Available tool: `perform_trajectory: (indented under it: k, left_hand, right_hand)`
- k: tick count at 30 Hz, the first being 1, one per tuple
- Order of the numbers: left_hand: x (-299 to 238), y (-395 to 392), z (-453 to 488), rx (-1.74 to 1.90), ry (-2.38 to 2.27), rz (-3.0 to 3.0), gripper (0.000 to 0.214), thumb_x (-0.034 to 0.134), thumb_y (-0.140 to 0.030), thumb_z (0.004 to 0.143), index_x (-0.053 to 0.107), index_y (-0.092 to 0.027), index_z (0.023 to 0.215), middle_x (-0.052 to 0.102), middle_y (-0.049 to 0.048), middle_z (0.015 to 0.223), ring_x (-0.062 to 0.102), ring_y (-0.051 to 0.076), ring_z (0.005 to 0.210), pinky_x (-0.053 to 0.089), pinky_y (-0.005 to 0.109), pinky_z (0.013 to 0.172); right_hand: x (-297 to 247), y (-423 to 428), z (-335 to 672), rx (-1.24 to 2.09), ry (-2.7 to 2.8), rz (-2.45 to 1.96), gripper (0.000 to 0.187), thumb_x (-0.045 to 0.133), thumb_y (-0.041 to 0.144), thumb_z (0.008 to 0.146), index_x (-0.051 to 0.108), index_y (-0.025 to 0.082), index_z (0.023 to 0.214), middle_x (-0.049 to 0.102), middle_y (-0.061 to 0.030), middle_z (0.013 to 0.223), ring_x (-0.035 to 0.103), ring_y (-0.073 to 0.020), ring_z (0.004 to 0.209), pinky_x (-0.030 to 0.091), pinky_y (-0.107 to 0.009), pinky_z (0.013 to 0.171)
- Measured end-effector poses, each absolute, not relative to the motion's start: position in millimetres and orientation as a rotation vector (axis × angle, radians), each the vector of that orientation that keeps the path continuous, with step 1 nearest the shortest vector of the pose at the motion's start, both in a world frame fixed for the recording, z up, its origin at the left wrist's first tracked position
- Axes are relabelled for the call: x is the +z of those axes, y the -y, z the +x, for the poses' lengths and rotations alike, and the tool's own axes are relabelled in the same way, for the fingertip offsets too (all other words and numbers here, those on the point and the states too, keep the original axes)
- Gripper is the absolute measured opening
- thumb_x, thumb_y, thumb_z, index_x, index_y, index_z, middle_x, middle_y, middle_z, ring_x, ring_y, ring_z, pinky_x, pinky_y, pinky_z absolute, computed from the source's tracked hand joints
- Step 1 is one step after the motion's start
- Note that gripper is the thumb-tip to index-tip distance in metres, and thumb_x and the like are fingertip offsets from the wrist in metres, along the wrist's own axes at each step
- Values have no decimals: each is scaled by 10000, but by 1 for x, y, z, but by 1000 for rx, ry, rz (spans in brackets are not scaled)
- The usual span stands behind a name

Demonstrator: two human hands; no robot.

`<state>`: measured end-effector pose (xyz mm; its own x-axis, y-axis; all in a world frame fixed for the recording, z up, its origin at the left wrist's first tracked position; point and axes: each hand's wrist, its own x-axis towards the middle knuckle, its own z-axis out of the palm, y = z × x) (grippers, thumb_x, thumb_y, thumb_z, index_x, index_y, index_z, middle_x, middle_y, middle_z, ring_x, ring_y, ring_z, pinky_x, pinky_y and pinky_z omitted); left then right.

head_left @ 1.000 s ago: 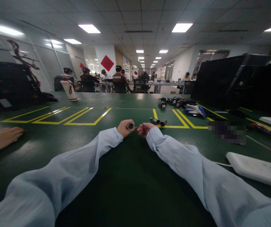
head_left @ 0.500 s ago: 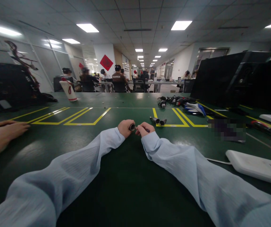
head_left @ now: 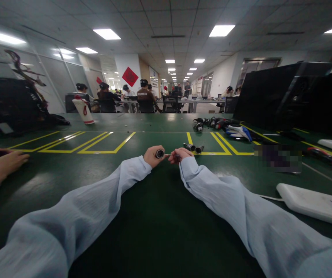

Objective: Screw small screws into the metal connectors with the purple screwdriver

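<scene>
My left hand (head_left: 152,155) is closed around a round metal connector (head_left: 160,154), its dark open end turned towards me. In my right hand (head_left: 181,154) I pinch a small screwdriver (head_left: 168,155); its thin shaft points left at the connector. Whether the tip touches the connector is too small to tell. Just beyond my right hand, two similar metal connectors (head_left: 194,148) lie on the green table (head_left: 143,200), beside the yellow tape.
Another person's hands (head_left: 6,162) are at the left edge, holding something dark. A white cup (head_left: 83,110) stands at back left. To the right are cabled parts (head_left: 200,126), a blue-white glove (head_left: 239,133), a red-black tool (head_left: 325,156) and a white power strip (head_left: 313,204).
My right hand has drawn back slightly to the right, showing more of the screwdriver shaft. My left hand has turned the connector's open end more towards me.
</scene>
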<state>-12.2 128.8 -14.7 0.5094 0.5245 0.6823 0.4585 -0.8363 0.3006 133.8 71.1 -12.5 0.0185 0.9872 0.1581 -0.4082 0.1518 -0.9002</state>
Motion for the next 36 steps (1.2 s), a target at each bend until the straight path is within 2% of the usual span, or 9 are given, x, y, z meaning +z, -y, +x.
perform_trajectory:
  k: [5, 13, 20, 25, 32, 36]
  left_hand:
    - [-16, -131, -13, 1253, -878, 2684, 196, 548, -300, 670, 453, -156, 578, 434, -36, 533, 403, 88, 505, 332, 200, 477]
    - [-14, -129, -14, 1252, -781, 2634, 168, 559, -268, 657, 463, -151, 584, 452, -31, 543, 423, 87, 505, 346, 194, 472]
    - [-14, -127, -11, 1264, -758, 2598, 182, 545, -280, 676, 456, -150, 585, 442, -34, 534, 415, 79, 485, 346, 186, 454]
    - [-15, -129, -13, 1259, -823, 2705, 177, 540, -280, 685, 472, -150, 587, 449, -29, 535, 415, 88, 497, 338, 200, 470]
    - [-13, -127, -13, 1289, -803, 2637, 181, 549, -278, 678, 459, -153, 583, 444, -35, 536, 411, 83, 494, 336, 193, 463]
    - [-12, -125, -12, 1308, -807, 2541, 193, 556, -284, 671, 452, -153, 574, 445, -37, 537, 411, 79, 485, 342, 190, 458]
  right_hand:
    - [-6, -63, 132, 1240, 1048, -816, 156, 549, 146, 654, 562, 140, 499, 575, 16, 386, 496, -86, 350, 395, -188, 400]
    - [4, -83, 135, 1510, 873, -1036, 327, 355, 47, 750, 463, 140, 456, 521, -20, 317, 463, -110, 267, 407, -232, 363]
    - [2, -73, 137, 1444, 925, -894, 295, 405, 105, 761, 512, 138, 489, 569, -11, 377, 501, -103, 322, 419, -218, 407]
    - [2, -64, 134, 1339, 1029, -835, 233, 498, 87, 695, 544, 132, 470, 567, 11, 362, 485, -83, 317, 389, -178, 386]
    - [0, -86, 133, 1507, 897, -1000, 322, 371, 50, 748, 468, 136, 453, 526, -25, 317, 460, -116, 257, 380, -222, 329]
    - [-3, -81, 134, 1480, 890, -922, 296, 380, 80, 769, 490, 142, 501, 561, -12, 361, 496, -103, 304, 430, -219, 390]
